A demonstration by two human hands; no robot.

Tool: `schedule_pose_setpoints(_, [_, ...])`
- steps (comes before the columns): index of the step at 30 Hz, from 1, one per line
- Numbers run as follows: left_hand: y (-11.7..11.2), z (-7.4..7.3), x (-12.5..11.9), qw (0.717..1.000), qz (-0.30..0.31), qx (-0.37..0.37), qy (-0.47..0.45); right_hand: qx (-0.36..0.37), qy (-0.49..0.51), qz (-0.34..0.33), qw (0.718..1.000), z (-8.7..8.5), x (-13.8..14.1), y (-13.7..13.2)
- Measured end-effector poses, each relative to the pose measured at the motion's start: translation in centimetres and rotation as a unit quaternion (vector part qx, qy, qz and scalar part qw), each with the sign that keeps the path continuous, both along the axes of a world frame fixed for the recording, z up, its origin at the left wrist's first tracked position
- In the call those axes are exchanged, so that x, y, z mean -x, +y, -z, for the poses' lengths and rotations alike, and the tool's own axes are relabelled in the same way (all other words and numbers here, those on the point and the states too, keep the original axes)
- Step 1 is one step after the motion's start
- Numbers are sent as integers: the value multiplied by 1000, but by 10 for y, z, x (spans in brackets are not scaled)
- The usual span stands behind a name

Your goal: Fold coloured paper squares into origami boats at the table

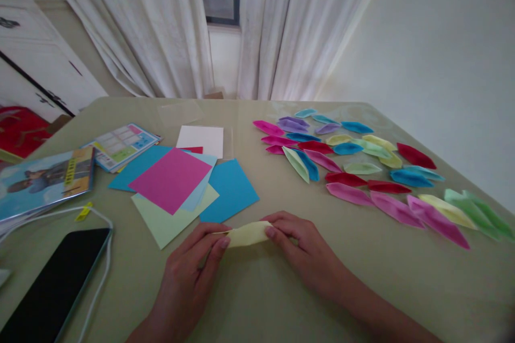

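A pale yellow folded paper boat (247, 234) is held by its two ends just above the table, close to me. My left hand (193, 262) pinches the left end between thumb and fingers. At the right end, my right hand (300, 244) grips it the same way. Beyond my left hand lie loose square sheets: a magenta sheet (171, 179) on top, a blue sheet (229, 190) and a pale green sheet (161, 220). To the right, several folded paper boats in many colours are spread out, among them a pink boat (438, 221) and a red boat (416, 156).
A black phone (60, 278) and a white cable (105, 265) lie at the near left. Behind them are a picture book (48, 179) and printed cards (123, 144). A white square sheet (203, 140) rests farther back. Curtains (261, 27) hang beyond the table (281, 284).
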State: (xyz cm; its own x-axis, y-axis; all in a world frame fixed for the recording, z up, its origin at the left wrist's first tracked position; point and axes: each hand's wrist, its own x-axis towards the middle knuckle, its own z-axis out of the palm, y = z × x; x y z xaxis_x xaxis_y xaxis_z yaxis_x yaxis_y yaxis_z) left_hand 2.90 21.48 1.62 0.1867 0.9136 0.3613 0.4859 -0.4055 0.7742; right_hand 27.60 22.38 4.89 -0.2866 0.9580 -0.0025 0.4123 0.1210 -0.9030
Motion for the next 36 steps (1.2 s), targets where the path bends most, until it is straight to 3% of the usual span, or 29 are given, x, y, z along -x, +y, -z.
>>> schedule_pose_setpoints(5, [2,-2,5,999,-42,-4,-1,-18,25,33,999,5,17,6])
schedule_pose_setpoints(9, [0,0,5,999,-45,5,-1,33,97,36,994,21,18,0])
schedule_pose_setpoints(14, [-1,3,2,999,-43,18,-1,-28,21,45,998,30,15,-1])
schedule_pose_setpoints(19, [4,5,7,999,18,31,2,-114,-36,62,991,36,16,-2])
schedule_pose_setpoints(25, [10,18,24,989,125,14,83,-150,-45,60,986,41,13,-2])
schedule_pose_setpoints(30, [12,23,28,986,126,13,110,-152,-38,24,987,42,8,2])
schedule_pose_setpoints(36, [14,22,29,982,138,25,128,-136,-86,-92,983,36,-6,8])
